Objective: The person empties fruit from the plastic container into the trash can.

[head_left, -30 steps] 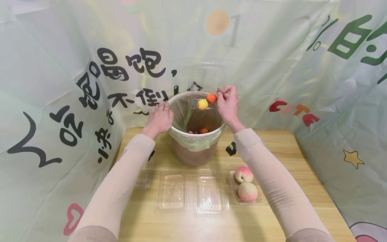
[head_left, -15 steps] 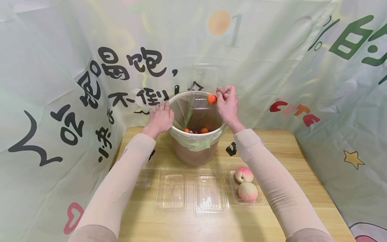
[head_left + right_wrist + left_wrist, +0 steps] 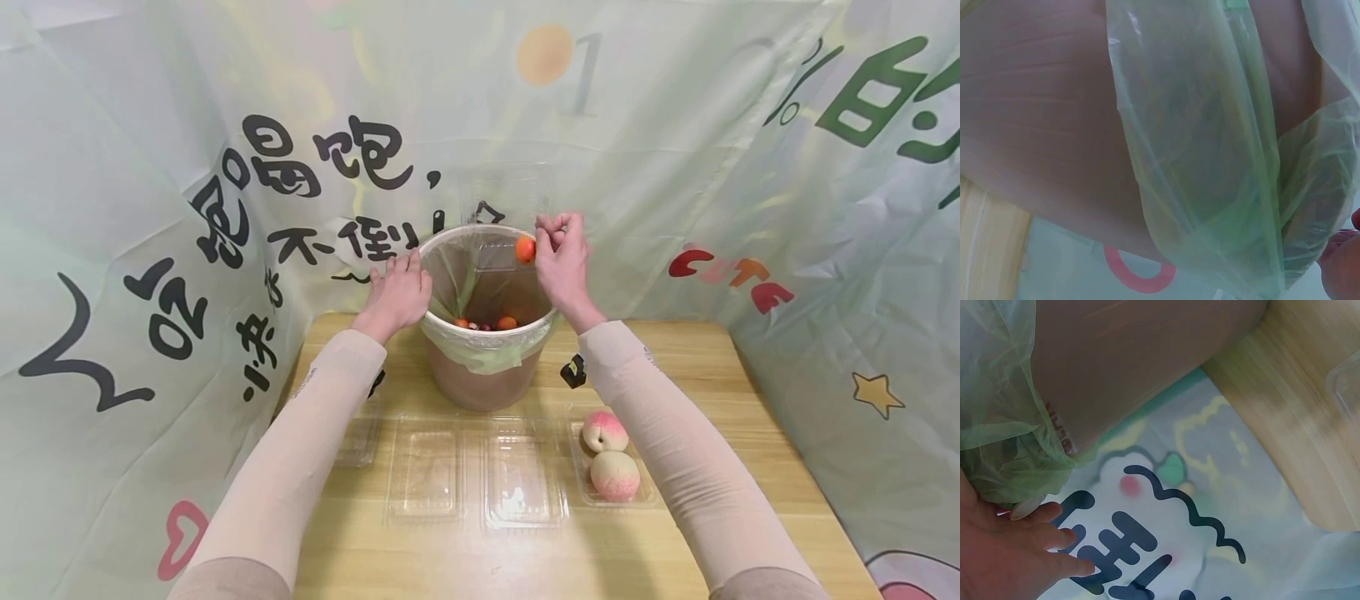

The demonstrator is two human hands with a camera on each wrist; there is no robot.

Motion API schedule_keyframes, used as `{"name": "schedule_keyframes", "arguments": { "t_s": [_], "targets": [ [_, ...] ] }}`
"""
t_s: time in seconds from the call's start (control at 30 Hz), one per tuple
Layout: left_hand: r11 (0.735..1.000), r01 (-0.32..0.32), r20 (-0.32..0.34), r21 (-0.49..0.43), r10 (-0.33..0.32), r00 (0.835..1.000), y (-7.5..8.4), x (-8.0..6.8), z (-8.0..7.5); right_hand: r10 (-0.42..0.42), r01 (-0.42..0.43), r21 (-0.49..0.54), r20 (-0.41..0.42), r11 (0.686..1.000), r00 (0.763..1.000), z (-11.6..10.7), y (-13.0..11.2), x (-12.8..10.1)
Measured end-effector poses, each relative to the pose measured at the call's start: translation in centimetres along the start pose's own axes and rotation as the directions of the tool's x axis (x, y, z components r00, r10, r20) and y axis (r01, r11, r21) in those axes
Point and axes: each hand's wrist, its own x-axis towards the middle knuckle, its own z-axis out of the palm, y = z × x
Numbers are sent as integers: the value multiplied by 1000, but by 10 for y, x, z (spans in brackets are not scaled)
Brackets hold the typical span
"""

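My right hand (image 3: 564, 260) pinches the edge of a clear plastic clamshell container (image 3: 497, 258), tipped over the mouth of a brown bin (image 3: 483, 385). One orange-red fruit (image 3: 525, 249) is by that container, right beside the fingers. At the bin's left rim rests my left hand (image 3: 395, 293); in the left wrist view its fingers (image 3: 1054, 536) stretch out beside the pale green liner bag (image 3: 1004, 425). Inside the bin lie orange fruits (image 3: 507, 323) and small dark red ones (image 3: 486, 327). The right wrist view shows mostly liner bag (image 3: 1197, 144), with part of my right hand at its edge.
On the wooden table (image 3: 480, 567), clear containers (image 3: 424, 475) stand in a row before the bin. The right one holds two peaches (image 3: 615, 476). A small black object (image 3: 573, 372) sits right of the bin. Printed cloth (image 3: 637, 167) hangs behind and at both sides.
A yellow fruit has left the tipped container, and another orange fruit now shows at the left inside the bin. The container's raised lid has sunk slightly; my left hand stays put.
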Motion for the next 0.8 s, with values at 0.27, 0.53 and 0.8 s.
{"name": "schedule_keyframes", "arguments": {
  "t_s": [0.27, 0.53, 0.8],
  "targets": [
    [1000, -2, -12, 12, 3, 1000, -2, 0, 1, 4, -4, -1, -10, 1000, 1000, -1, -2, -1],
    [1000, -3, -13, 7, 3, 1000, -2, 0, 1, 10, -11, -22, -3, 1000, 1000, -3, -2, -1],
    [1000, -3, -1, 10, 3, 1000, -2, 0, 1, 12, -12, -19, -11, 1000, 1000, -5, -3, -1]
  ]
}}
